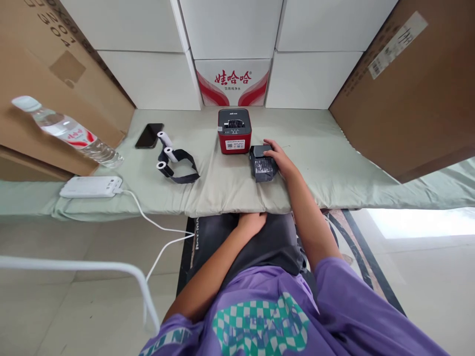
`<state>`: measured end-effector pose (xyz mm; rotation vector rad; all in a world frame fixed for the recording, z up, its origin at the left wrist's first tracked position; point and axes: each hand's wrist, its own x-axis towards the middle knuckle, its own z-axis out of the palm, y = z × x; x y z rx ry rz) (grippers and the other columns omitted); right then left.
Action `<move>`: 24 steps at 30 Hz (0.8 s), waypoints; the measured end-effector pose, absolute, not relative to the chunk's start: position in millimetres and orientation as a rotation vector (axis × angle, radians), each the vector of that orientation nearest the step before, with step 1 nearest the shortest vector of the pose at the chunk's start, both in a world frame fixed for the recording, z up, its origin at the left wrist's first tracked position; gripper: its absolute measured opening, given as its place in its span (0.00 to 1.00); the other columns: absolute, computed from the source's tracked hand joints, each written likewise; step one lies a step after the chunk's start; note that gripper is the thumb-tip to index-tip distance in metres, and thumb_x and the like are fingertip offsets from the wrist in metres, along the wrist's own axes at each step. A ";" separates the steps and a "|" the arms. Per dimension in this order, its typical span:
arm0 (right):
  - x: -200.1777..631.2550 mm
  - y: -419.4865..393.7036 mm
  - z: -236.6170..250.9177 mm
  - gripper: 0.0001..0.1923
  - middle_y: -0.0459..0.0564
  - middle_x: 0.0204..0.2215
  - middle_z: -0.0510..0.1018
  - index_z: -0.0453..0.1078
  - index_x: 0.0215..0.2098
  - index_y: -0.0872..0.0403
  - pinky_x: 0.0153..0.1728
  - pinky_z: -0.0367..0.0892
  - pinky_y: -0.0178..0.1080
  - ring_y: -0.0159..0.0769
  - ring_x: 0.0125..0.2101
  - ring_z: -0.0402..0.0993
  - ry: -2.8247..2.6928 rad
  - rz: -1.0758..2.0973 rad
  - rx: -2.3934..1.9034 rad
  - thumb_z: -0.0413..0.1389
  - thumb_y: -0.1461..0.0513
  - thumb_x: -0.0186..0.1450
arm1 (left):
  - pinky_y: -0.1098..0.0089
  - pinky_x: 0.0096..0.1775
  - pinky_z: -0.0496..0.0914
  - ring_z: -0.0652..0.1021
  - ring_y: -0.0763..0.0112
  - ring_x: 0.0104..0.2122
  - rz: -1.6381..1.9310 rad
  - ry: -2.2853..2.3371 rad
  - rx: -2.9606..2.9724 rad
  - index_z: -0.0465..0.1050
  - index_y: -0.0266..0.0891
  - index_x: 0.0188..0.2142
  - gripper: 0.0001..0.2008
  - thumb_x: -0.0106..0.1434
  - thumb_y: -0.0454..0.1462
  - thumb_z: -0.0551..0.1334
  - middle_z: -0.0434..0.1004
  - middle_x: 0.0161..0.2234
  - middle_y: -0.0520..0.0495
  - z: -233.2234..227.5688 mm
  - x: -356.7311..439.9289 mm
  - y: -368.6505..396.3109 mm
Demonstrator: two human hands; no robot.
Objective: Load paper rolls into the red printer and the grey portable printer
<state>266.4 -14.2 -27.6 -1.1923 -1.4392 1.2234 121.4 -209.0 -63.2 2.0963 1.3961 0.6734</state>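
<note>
A small dark printer [261, 162] with a label on top lies on the pale green cloth [326, 163], just right of a red label printer [234, 131]. The right hand [279, 157] rests on its right side, fingers wrapped over it; the grip underneath is hidden. The left hand [252, 221] lies flat in the lap.

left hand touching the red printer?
No, the left hand rests down at the person's lap below the table edge, well apart from the red printer; only the right hand is up on the table, on the black device.

Right hand [280, 159] grips black box [261, 163] beside red printer [234, 131].
</note>
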 end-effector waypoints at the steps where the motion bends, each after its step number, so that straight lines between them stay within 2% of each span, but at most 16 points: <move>1: 267.1 -13.2 -27.6 0.36 0.50 0.62 0.71 0.67 0.61 0.47 0.63 0.67 0.53 0.50 0.60 0.70 -1.446 1.221 -1.184 0.56 0.58 0.52 | 0.57 0.53 0.74 0.80 0.53 0.52 0.593 1.452 2.068 0.79 0.43 0.48 0.10 0.70 0.41 0.63 0.82 0.50 0.40 -62.0 118.9 -212.0; 3: 269.9 -11.3 -27.2 0.39 0.51 0.63 0.71 0.67 0.61 0.48 0.65 0.64 0.54 0.51 0.63 0.67 -1.468 1.217 -1.163 0.53 0.61 0.49 | 0.57 0.51 0.74 0.81 0.50 0.50 0.407 1.480 2.045 0.80 0.40 0.46 0.11 0.68 0.42 0.64 0.84 0.48 0.37 -54.4 110.2 -217.9; 5: 273.2 -10.2 -26.8 0.42 0.50 0.63 0.71 0.67 0.61 0.48 0.66 0.63 0.55 0.51 0.64 0.65 -1.500 1.219 -1.142 0.52 0.63 0.46 | 0.60 0.48 0.75 0.83 0.54 0.45 0.341 1.302 2.071 0.81 0.40 0.43 0.09 0.67 0.40 0.64 0.85 0.45 0.39 -41.6 99.8 -221.1; 8: 277.2 -10.3 -26.0 0.42 0.50 0.61 0.74 0.68 0.60 0.47 0.63 0.65 0.57 0.52 0.64 0.66 -1.498 1.219 -1.131 0.51 0.64 0.44 | 0.70 0.36 0.75 0.82 0.68 0.29 0.589 0.997 1.912 0.79 0.41 0.39 0.12 0.72 0.41 0.57 0.84 0.31 0.48 -23.2 90.9 -215.9; 10: 278.9 -11.6 -25.1 0.42 0.51 0.59 0.76 0.68 0.59 0.47 0.62 0.67 0.58 0.53 0.63 0.67 -1.449 1.229 -1.124 0.52 0.64 0.44 | 0.73 0.31 0.72 0.78 0.73 0.24 0.917 1.056 1.825 0.78 0.41 0.40 0.15 0.74 0.43 0.54 0.80 0.26 0.52 -18.1 91.2 -204.0; 11: 279.5 -12.5 -24.5 0.41 0.52 0.58 0.77 0.68 0.59 0.47 0.62 0.67 0.58 0.52 0.62 0.68 -1.422 1.235 -1.116 0.52 0.64 0.44 | 0.73 0.32 0.72 0.78 0.73 0.25 1.086 1.173 1.833 0.77 0.41 0.42 0.14 0.74 0.43 0.55 0.79 0.27 0.51 -18.4 92.4 -196.0; 13: 280.3 -14.9 -23.0 0.39 0.52 0.58 0.78 0.68 0.59 0.46 0.62 0.67 0.57 0.51 0.62 0.69 -1.385 1.244 -1.089 0.54 0.64 0.46 | 0.70 0.37 0.73 0.79 0.69 0.35 1.284 1.448 1.975 0.77 0.42 0.48 0.11 0.69 0.41 0.62 0.80 0.35 0.48 -23.4 94.6 -177.8; 15: 280.7 -17.6 -21.7 0.35 0.52 0.58 0.77 0.69 0.58 0.46 0.61 0.68 0.55 0.50 0.61 0.70 -1.362 1.246 -1.056 0.56 0.62 0.50 | 0.68 0.39 0.73 0.78 0.61 0.44 1.213 1.604 2.182 0.75 0.42 0.57 0.23 0.63 0.40 0.69 0.77 0.44 0.43 -31.3 95.3 -161.4; 17: 280.5 -19.7 -20.8 0.30 0.51 0.58 0.77 0.71 0.56 0.46 0.60 0.68 0.53 0.48 0.60 0.71 -1.341 1.244 -1.030 0.58 0.58 0.53 | 0.67 0.39 0.72 0.76 0.59 0.47 1.086 1.645 2.340 0.73 0.45 0.61 0.28 0.61 0.39 0.71 0.74 0.47 0.41 -38.0 95.8 -150.5; 21: 278.5 -21.0 -20.6 0.27 0.47 0.54 0.79 0.74 0.54 0.47 0.58 0.69 0.46 0.44 0.56 0.73 -1.295 1.242 -1.014 0.60 0.52 0.57 | 0.69 0.39 0.71 0.75 0.63 0.45 1.026 1.661 2.463 0.79 0.50 0.56 0.17 0.68 0.36 0.64 0.71 0.45 0.44 -41.2 104.0 -145.4; 24: 277.5 -20.6 -21.2 0.25 0.46 0.52 0.80 0.75 0.52 0.48 0.55 0.69 0.44 0.42 0.53 0.74 -1.261 1.251 -1.007 0.60 0.54 0.56 | 0.71 0.36 0.69 0.75 0.66 0.42 1.058 1.651 2.474 0.80 0.50 0.54 0.16 0.72 0.36 0.59 0.71 0.43 0.45 -39.4 115.0 -145.5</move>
